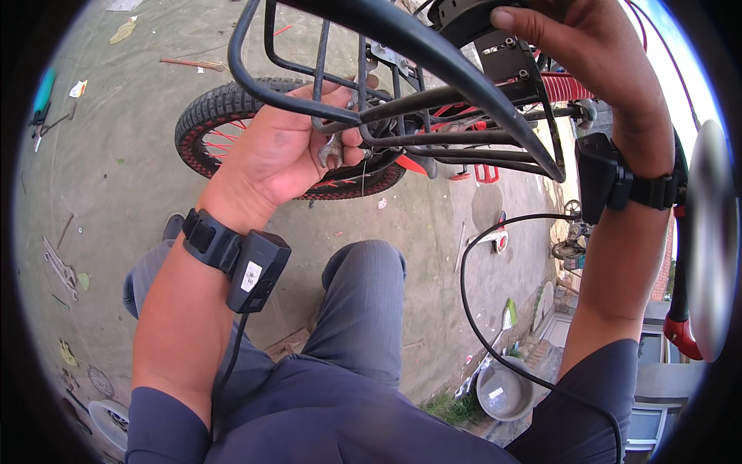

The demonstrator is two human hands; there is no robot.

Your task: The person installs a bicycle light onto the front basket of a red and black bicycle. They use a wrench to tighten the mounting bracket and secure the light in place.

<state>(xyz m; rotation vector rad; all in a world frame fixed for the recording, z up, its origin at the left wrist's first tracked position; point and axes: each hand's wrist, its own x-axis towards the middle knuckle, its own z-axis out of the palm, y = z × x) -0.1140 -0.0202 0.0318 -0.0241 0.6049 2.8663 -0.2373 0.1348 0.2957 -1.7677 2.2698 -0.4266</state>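
My left hand (309,143) is closed around a metal wrench (332,155) beneath the bars of a black tubular rack (413,31), partly hidden by them. The rack is on a bicycle with a black tyre and red spokes (201,116). At the upper right, my right hand (580,54) grips a black curved part (456,23) with its thumb on it, above a bolted black bracket (502,62); the other fingers are mostly hidden. A red corrugated tube (564,87) lies just below this hand.
Several spanners (58,267) lie on the concrete ground (116,155) at the left. A grey basin (504,390) stands at lower right, a white tub (107,424) at lower left. My knees are below the bicycle; a black cable (464,294) hangs from my right wrist.
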